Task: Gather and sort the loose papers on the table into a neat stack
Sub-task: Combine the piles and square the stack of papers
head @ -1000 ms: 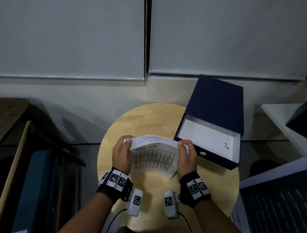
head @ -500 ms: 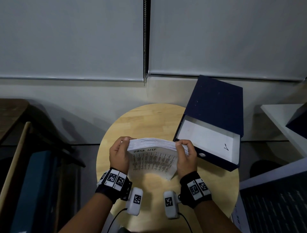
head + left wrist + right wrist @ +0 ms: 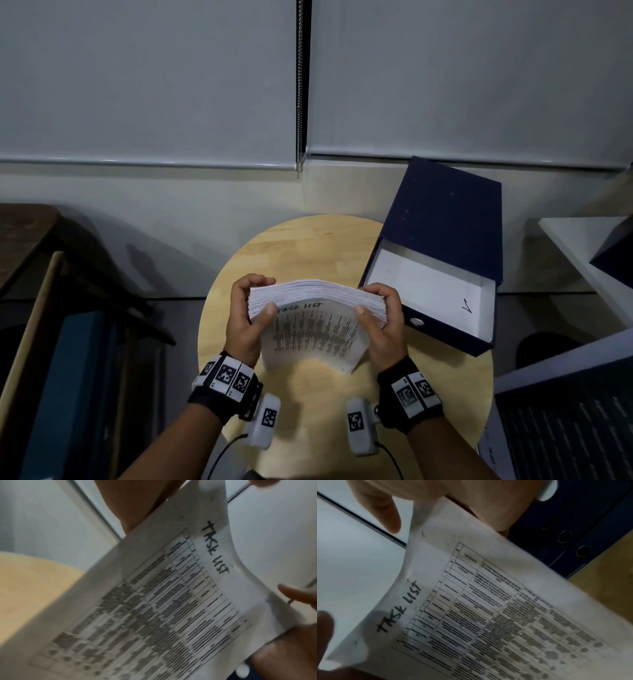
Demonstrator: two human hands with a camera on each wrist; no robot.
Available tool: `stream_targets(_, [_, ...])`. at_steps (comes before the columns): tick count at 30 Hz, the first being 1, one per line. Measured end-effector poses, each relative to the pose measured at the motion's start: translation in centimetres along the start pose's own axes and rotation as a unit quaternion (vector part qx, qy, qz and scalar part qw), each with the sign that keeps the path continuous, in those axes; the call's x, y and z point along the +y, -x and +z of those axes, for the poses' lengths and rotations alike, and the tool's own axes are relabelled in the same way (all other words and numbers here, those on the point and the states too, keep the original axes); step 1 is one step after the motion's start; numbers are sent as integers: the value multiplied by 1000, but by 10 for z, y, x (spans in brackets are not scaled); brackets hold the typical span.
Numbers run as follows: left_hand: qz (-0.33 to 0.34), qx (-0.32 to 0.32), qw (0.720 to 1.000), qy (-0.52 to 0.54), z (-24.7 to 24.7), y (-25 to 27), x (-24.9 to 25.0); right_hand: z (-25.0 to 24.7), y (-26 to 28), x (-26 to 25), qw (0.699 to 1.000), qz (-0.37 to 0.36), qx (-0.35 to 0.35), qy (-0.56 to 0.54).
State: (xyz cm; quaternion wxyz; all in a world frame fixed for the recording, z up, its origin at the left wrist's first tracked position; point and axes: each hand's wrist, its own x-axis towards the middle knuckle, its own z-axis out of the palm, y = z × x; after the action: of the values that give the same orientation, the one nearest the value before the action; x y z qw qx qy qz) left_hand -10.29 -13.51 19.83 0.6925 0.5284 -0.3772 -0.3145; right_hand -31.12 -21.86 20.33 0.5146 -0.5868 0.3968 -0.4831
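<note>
A thick stack of white papers [image 3: 313, 329] stands on edge over the round wooden table [image 3: 308, 246], its top sheet a printed table headed "TASK LIST" [image 3: 171, 608] [image 3: 488, 608]. My left hand [image 3: 245, 310] grips the stack's left side, thumb on the front sheet and fingers curled behind. My right hand [image 3: 382, 315] grips the right side the same way. The top edges fan in a slight arch between the two hands. The stack's lower edge is near the tabletop; contact is hard to judge.
An open dark blue box file [image 3: 442, 250] lies on the table's right side, close to my right hand, and also shows in the right wrist view [image 3: 573, 527]. Dark furniture [image 3: 51, 325] stands to the left, a white shelf [image 3: 582, 246] to the right, a wall behind.
Both hands have shifted slightly down and left with the stack, and the thumbs have come further onto the front sheet. The box file has not moved.
</note>
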Motion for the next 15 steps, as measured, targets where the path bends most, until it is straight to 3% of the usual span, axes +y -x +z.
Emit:
stream_targets(3, [-48,-67,994,-74,-15,4,-10,-10,5,11,997,31,-46,57])
stream_targets(7, [-53,-18,968,-243,-6,2,-6,-3,6,21,986,111,-19,124])
stream_targets(11, [-21,25,967,-253,1,1,-1,3,10,16,984,111,-7,142])
stream_targets(15, [-63,31,971,-228,-5,17,-18,8,28,12,971,124,-45,199])
